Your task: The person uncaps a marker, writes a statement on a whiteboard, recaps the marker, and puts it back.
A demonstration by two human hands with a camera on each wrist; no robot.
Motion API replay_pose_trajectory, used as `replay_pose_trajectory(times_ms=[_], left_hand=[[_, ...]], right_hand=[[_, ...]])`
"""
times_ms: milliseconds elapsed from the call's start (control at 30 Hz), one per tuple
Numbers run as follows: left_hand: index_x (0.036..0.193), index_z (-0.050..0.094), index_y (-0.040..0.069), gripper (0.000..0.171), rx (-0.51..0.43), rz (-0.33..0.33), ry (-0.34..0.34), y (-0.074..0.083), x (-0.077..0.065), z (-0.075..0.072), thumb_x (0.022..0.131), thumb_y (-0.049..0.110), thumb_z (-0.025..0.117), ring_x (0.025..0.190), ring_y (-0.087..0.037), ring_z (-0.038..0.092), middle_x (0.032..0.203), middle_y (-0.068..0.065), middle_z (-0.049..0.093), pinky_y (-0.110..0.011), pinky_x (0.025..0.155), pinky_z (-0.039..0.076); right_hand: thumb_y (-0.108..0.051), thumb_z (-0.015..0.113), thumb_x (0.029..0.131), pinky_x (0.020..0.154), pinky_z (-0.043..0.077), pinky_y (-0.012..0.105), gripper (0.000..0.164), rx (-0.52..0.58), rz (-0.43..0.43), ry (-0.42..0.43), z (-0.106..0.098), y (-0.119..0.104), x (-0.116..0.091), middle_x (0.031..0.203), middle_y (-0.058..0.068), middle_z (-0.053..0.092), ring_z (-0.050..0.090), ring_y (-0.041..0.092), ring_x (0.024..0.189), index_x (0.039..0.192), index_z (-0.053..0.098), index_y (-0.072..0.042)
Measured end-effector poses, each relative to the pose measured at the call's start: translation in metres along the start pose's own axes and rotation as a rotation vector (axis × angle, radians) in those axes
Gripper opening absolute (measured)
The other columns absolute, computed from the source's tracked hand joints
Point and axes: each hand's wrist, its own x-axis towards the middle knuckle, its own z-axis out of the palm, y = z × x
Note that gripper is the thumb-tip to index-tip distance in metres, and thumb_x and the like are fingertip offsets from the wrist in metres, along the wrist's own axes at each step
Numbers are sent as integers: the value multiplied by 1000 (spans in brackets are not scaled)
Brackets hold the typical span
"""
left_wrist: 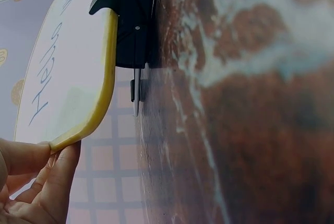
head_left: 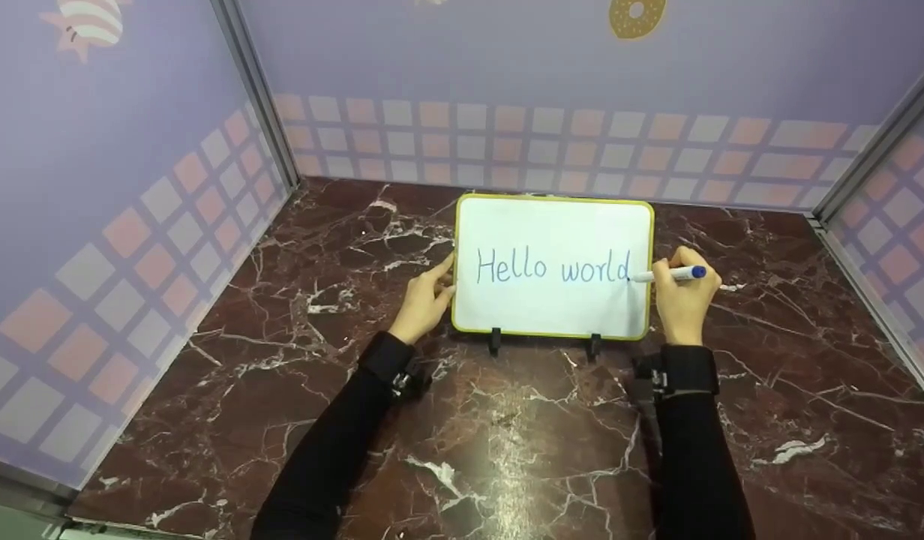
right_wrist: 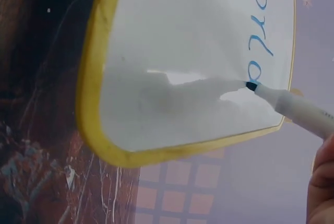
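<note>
A whiteboard [head_left: 552, 225] with a yellow frame leans upright on a black stand [left_wrist: 133, 31], whose two front feet show below it. "Hello world" is written across it in blue. My right hand [head_left: 685, 296] grips a white marker [head_left: 668, 274] with a blue end, its tip right at the foot of the "d". In the right wrist view the marker's dark tip [right_wrist: 251, 85] meets the board beside the last letter. My left hand [head_left: 423, 304] pinches the board's left edge between thumb and fingers, as the left wrist view shows at the yellow frame [left_wrist: 107, 72].
The board stands on a dark red marbled table [head_left: 507, 450] with white veins. Lilac walls with pink and white squares [head_left: 507, 142] close it in at the back and both sides. Metal posts [head_left: 259, 97] mark the corners.
</note>
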Motion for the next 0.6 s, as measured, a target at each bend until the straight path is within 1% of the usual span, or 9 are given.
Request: replay_pose_trajectory(times_ms=[67, 133, 267, 367, 467, 533, 600], left_hand=[[149, 43, 4, 56, -3, -3, -1, -1, 0, 0, 95, -3, 59, 92, -34, 72, 111, -26, 68, -39, 72, 60], [149, 43, 5, 57, -5, -5, -2, -1, 0, 0, 95, -3, 59, 92, -34, 72, 112, -26, 68, -39, 72, 61], [149, 43, 4, 57, -5, 1, 0, -1, 0, -1, 95, -4, 58, 91, -34, 72, 111, -26, 68, -39, 72, 61], [148, 43, 3, 56, -3, 7, 3, 0, -1, -1, 95, -4, 59, 90, -34, 72, 111, -27, 68, -39, 72, 61], [148, 44, 2, 56, 5, 10, 8, 1, -1, -1, 94, -4, 59, 88, -34, 72, 110, -26, 69, -40, 71, 60], [147, 45, 1, 56, 8, 20, 16, 1, -1, 0, 94, -5, 60, 87, -34, 72, 108, -26, 69, -41, 71, 60], [146, 46, 0, 56, 12, 32, 25, 1, -1, 0, 93, -5, 60, 85, -34, 72, 106, -26, 70, -41, 71, 60]], right_hand=[[12, 57, 77, 53, 19, 20, 34, 1, 6, 7, -1, 0, 1, 54, -2, 33, 25, -7, 49, 55, 35, 1], [11, 57, 78, 52, 21, 19, 33, 30, 15, 36, -2, 0, 2, 53, -4, 35, 28, -5, 49, 55, 36, 2], [9, 59, 83, 52, 29, 15, 32, 84, 27, 105, -4, -1, 4, 56, -13, 42, 38, -3, 51, 59, 40, 4], [5, 64, 85, 53, 36, 13, 28, 101, 28, 112, -4, 1, 4, 59, -18, 47, 46, -3, 52, 64, 46, 8], [1, 67, 86, 54, 38, 14, 27, 100, 24, 96, -3, 4, 2, 63, -17, 50, 47, -2, 55, 68, 51, 10], [2, 68, 86, 56, 37, 15, 26, 91, 11, 91, -3, 3, 1, 64, -12, 51, 46, -2, 57, 68, 52, 10], [4, 68, 86, 58, 34, 16, 26, 80, -8, 89, -3, -3, -1, 63, -6, 50, 43, -2, 58, 67, 51, 9]])
